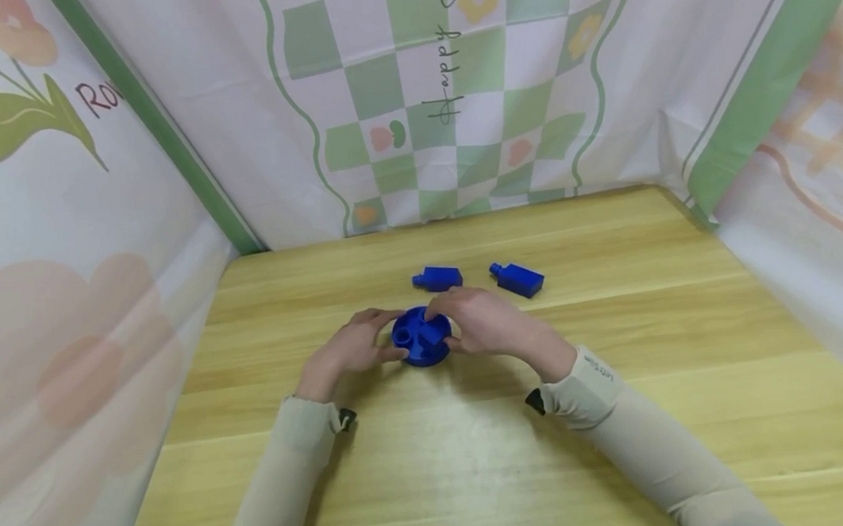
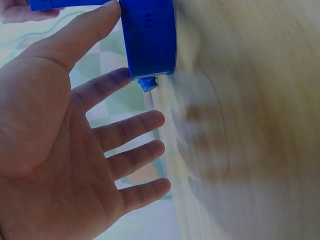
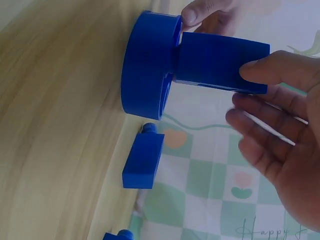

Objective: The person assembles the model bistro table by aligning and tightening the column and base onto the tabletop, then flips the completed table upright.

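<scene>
A round blue holder (image 1: pixel 423 361) with a raised rim and a ring-shaped socket inside stands on the table. Thumb and index finger of my left hand (image 1: pixel 350 344) pinch its left side, the other fingers spread and straight. My right hand (image 1: pixel 487 323) grips the end of a blue rectangular bottle-shaped block (image 3: pixel 215 62) between thumb and fingers. That block stands over the holder, its narrow neck pointing down into it; how deep the neck sits is hidden by the rim.
Two more blue bottle-shaped blocks, the left one (image 1: pixel 442 278) and the right one (image 1: pixel 518 280), lie on their sides behind the holder. The wooden table (image 1: pixel 432 469) ends at a patterned cloth wall (image 1: pixel 376 86) at the back, with more cloth at both sides.
</scene>
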Demonstrator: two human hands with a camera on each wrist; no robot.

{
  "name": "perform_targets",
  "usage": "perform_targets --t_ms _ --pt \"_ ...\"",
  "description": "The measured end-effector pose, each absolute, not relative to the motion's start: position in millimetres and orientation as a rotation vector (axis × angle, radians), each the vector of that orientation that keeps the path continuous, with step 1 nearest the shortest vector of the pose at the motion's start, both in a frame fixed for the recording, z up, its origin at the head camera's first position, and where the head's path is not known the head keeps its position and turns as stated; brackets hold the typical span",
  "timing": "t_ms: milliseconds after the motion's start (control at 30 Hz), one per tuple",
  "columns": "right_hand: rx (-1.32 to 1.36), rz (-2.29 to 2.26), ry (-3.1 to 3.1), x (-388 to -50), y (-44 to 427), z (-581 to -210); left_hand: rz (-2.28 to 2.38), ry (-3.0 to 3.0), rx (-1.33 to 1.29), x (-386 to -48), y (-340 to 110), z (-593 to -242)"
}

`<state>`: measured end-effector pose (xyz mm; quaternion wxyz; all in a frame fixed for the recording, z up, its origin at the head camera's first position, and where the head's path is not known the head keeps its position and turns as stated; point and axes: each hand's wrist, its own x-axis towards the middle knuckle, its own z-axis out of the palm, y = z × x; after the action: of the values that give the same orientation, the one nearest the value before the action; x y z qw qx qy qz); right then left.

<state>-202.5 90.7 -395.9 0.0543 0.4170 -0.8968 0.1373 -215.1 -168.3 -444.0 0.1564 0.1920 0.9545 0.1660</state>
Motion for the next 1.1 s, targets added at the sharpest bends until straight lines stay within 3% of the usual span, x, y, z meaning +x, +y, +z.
perform_targets --t_ms 400,667,833,1100 --pt "1.351 0.141 -2.583 -202 88 -399 0.454 2.736 0.53 -214 -167 -443" --pt "1.184 0.268 -2.761 -204 77 -397 0.468 2.736 0.52 -215 -167 -442" --pt "1.221 0.452 -2.8 -206 72 -401 0.473 2.737 0.527 -214 -167 -443" --pt "1.224 0.256 -2.738 -205 72 -405 0.445 2.737 0.509 -214 -167 -441"
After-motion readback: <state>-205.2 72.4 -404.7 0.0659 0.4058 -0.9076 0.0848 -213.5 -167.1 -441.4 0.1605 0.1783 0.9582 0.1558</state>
